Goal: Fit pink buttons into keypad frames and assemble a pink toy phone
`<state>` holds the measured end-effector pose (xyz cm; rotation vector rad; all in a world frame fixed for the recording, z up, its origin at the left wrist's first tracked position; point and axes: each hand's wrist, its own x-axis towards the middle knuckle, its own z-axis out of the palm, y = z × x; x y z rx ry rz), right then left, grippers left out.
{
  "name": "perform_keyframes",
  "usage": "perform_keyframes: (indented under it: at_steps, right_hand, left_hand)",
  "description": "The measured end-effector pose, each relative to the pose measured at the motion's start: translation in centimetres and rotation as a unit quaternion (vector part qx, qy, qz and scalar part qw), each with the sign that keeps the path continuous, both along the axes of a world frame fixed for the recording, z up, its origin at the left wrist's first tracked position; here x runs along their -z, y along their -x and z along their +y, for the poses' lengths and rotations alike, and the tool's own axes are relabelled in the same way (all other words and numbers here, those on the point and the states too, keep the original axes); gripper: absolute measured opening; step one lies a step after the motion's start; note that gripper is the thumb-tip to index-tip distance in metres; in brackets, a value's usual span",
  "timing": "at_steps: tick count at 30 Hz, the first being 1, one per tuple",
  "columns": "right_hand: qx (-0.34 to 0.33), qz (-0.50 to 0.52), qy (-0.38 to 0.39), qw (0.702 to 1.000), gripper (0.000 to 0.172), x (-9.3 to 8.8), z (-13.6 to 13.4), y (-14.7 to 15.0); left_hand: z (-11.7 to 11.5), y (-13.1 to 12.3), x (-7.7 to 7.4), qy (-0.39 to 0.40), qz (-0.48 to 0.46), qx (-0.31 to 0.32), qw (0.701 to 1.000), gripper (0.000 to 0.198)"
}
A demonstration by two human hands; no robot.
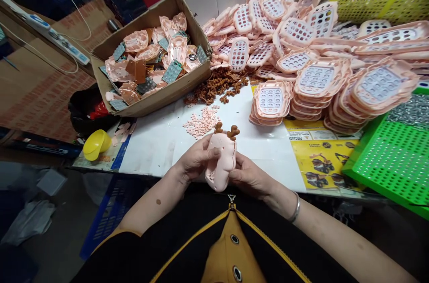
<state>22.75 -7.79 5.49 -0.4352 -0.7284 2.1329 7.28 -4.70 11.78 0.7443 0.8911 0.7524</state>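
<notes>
A pink plastic toy shell [221, 164] with two brown antlers on its top edge is held upright over the table's front edge. My left hand [197, 158] grips its left side, the thumb lying across its face. On the lower right side, my right hand [250, 176] closes its fingers on the same shell. Just beyond the shell lies a heap of small pink pieces [201, 122]. Behind that heap is a pile of brown antler pieces [223, 84].
A cardboard box [157, 102] of pink shells and circuit boards stands back left. Stacked pink faceplates [271, 101] fill the back right. A green tray [392, 158] sits at right, a yellow basket [375, 4] behind, a yellow scoop [97, 144] at left.
</notes>
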Motion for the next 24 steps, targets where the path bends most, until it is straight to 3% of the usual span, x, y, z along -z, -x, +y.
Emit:
perform_keyframes:
  at_steps: [1, 3, 6, 8, 11, 15, 18, 21, 24]
  right_hand:
    - [-0.018, -0.005, -0.005, 1.0, 0.065, 0.0, 0.0, -0.1]
    - [-0.013, -0.035, -0.029, 0.999, 0.059, -0.1, 0.0, -0.3]
    - [0.087, -0.139, -0.117, 0.98, 0.055, -0.4, 0.3, -0.4]
    - [0.151, -0.234, -0.186, 0.942, 0.05, -0.7, 0.5, -0.4]
    - [0.188, -0.341, -0.266, 0.882, 0.041, -1.2, 0.4, -0.6]
    - [0.248, -0.39, -0.38, 0.801, 0.033, -1.5, -0.3, -1.0]
    - [0.291, -0.382, -0.451, 0.753, 0.034, -1.7, -0.5, -1.3]
    - [0.29, -0.368, -0.482, 0.74, 0.041, -1.7, -0.3, -1.6]
    - [0.296, -0.383, -0.461, 0.744, 0.048, -1.3, -0.1, -1.9]
  left_hand:
    - [0.0, 0.0, -0.1, 0.023, -0.008, 0.009, 1.0, 0.068]
    - [0.0, 0.0, 0.0, 0.032, 0.0, -0.037, 0.999, 0.061]
    - [-0.2, -0.4, 0.3, -0.007, 0.032, -0.121, 0.992, 0.051]
    - [-0.4, -0.7, 0.5, -0.011, 0.025, -0.113, 0.993, 0.049]
    - [-0.7, -1.0, 0.5, 0.015, -0.024, -0.102, 0.994, 0.049]
    - [-1.0, -1.1, 0.3, -0.004, -0.044, -0.139, 0.989, 0.044]
    - [-1.3, -1.2, 0.2, -0.058, -0.053, -0.124, 0.989, 0.04]
    - [-1.5, -1.2, 0.2, -0.113, -0.055, -0.097, 0.987, 0.045]
    - [-1.3, -1.1, 0.3, -0.108, -0.068, -0.109, 0.986, 0.048]
